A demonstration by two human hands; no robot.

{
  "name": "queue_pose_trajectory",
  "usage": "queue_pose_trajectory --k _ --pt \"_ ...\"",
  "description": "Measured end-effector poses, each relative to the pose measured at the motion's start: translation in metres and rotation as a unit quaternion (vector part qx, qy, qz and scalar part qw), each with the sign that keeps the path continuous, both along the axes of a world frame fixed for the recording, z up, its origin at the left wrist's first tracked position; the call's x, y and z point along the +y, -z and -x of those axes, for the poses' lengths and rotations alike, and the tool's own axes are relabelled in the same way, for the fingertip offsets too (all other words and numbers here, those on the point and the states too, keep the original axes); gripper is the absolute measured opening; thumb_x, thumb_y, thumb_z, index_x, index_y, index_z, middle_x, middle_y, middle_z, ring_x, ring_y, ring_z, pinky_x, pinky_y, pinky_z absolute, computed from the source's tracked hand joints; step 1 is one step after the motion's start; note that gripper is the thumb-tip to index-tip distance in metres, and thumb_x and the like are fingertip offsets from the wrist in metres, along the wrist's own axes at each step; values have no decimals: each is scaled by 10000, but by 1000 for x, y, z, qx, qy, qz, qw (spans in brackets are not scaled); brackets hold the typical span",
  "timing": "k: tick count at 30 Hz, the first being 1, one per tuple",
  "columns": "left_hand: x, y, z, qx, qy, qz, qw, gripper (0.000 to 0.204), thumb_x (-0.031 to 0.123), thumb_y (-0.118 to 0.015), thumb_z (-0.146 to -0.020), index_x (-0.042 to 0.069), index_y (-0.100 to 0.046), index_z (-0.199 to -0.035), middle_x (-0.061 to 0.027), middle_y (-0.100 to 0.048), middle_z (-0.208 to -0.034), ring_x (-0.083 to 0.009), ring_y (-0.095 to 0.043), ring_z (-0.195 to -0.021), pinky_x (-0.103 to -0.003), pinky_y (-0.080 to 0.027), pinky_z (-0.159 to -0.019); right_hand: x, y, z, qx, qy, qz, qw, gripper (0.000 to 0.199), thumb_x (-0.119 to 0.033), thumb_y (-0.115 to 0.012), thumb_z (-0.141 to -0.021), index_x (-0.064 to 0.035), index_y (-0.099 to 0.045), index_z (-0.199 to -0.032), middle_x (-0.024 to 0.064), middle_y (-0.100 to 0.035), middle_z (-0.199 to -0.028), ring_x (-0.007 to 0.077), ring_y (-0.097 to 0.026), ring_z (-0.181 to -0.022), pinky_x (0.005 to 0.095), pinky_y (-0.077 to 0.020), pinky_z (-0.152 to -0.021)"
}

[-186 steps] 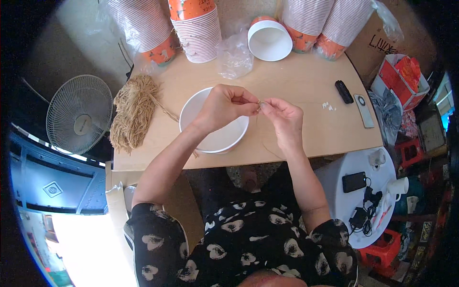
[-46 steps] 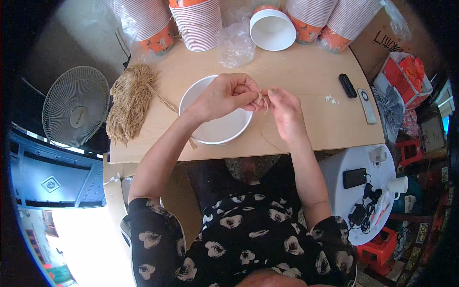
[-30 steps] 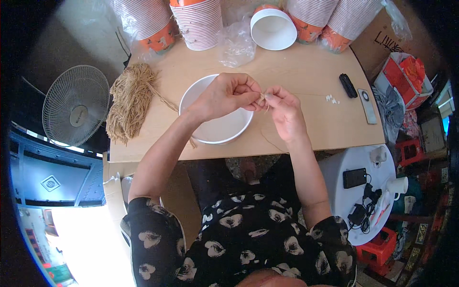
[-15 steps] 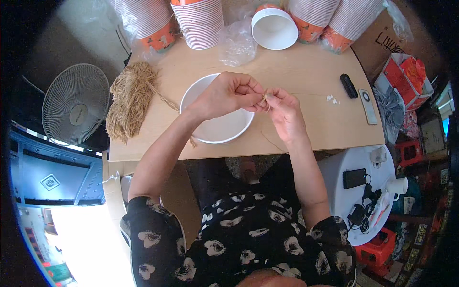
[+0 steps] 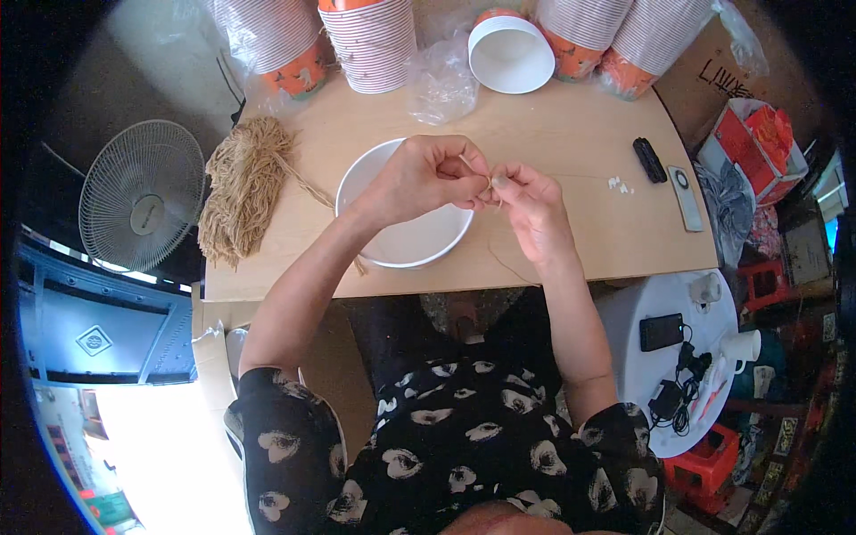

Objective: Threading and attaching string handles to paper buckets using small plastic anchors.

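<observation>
Just right of a wide, round white bowl (image 5: 410, 245), pinching a thin, pale tan strand (image 5: 490, 189) between the fingertips of a bare left hand (image 5: 417, 181) and a bare right hand (image 5: 537, 203). Narrow grip on both sides, fingertips nearly meeting; too small to tell the strand's exact shape. Crossing over the bowl's left part with the left wrist. Under bowl and hands, a pale tan wooden desk (image 5: 575, 254). Left of the bowl, a thick, mop-like bundle of tan string (image 5: 245, 192), with a tail reaching toward the bowl's left rim. Well right of the bowl, small white scraps (image 5: 618, 185), then a black oblong object (image 5: 649, 160). Beyond the bowl, a crumpled clear plastic bag (image 5: 443, 89); farther still, a tall stack of white-and-orange tubs (image 5: 370, 53).
</observation>
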State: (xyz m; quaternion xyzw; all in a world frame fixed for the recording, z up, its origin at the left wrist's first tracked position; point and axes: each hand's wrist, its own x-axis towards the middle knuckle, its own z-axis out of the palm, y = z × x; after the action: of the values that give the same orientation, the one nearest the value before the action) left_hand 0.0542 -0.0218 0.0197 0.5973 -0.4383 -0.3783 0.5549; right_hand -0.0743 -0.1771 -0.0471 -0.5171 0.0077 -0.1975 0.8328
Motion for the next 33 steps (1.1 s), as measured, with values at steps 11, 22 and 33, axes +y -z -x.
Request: queue_pose_trajectory --k 11,22,33 --pt "-1 0 2 -26 -11 4 1000 97 33 -667 -917 -47 -649 -968 -94 -725 -872 -123 -704 -805 -256 -593 -744 12 -8 4 -25 89 100 991 113 -69 -668 -941 32 -642 -985 61 -668 -894 134 -647 -842 251 -507 -783" --pt "-1 4 -1 -10 -9 13 1000 91 26 -649 -930 -51 -646 -978 -93 -723 -878 -130 -710 -821 -261 -599 -760 10 -1 3 -25 78 15 997 178 -148 -652 -949 21 -635 -1002 61 -660 -904 148 -635 -843 295 -488 -839" --pt "-1 2 -1 -23 2 10 1000 101 17 -653 -925 -51 -656 -1000 -83 -721 -881 -120 -697 -821 -257 -591 -766 3 -11 4 23 69 91 993 188 -175 -678 -944 11 -676 -972 36 -664 -852 103 -601 -804 264 -464 -794"
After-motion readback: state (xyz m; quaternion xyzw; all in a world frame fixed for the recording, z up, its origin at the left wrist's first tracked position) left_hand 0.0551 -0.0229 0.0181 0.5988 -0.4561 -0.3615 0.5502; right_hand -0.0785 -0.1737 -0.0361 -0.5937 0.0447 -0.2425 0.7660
